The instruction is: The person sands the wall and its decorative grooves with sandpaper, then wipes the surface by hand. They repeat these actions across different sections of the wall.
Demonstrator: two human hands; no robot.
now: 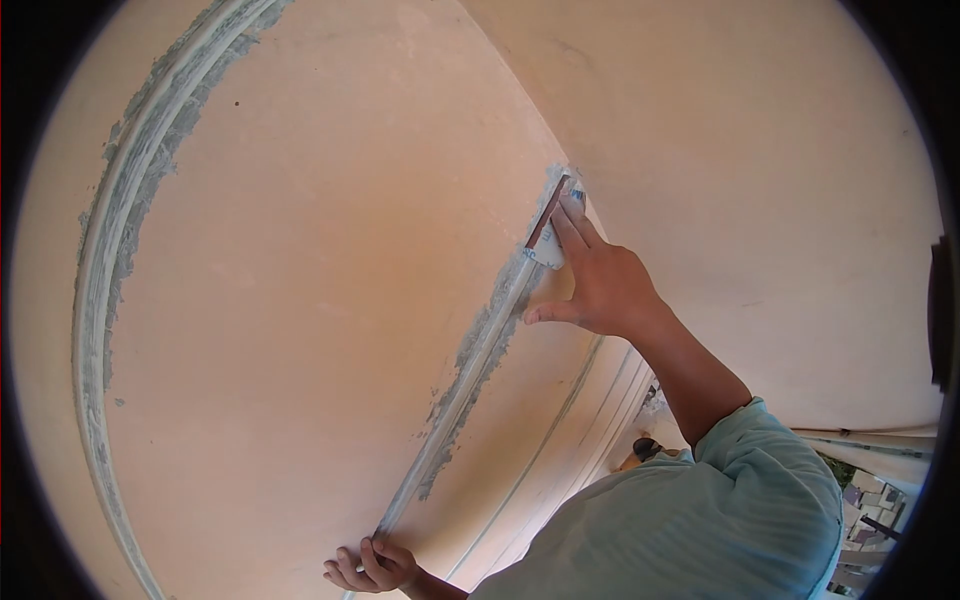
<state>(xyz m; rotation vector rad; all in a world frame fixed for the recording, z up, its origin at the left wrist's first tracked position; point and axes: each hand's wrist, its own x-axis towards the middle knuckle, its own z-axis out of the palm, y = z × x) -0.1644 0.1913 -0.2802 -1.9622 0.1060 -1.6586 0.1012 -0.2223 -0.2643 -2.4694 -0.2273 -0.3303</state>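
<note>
My right hand (600, 280) is against the wall at the upper end of a narrow raised strip (478, 365). Its fingers press a folded sheet of sandpaper (545, 243), white with printing on the back and a dark reddish-brown edge, onto the strip; the thumb sticks out to the left. Rough grey filler borders this strip on both sides. At the strip's lower end, near the bottom edge of the view, my left hand (375, 567) has its fingers curled close to the surface. Whatever lies between those fingers is too small to make out.
A long curved strip (95, 300) with grey filler runs down the left of the pinkish wall (280, 250). Thin grooves (535, 465) cross the lower surface. Near the right edge are a dark object (941, 315), pale cloth (875, 450) and stacked blocks (870, 500).
</note>
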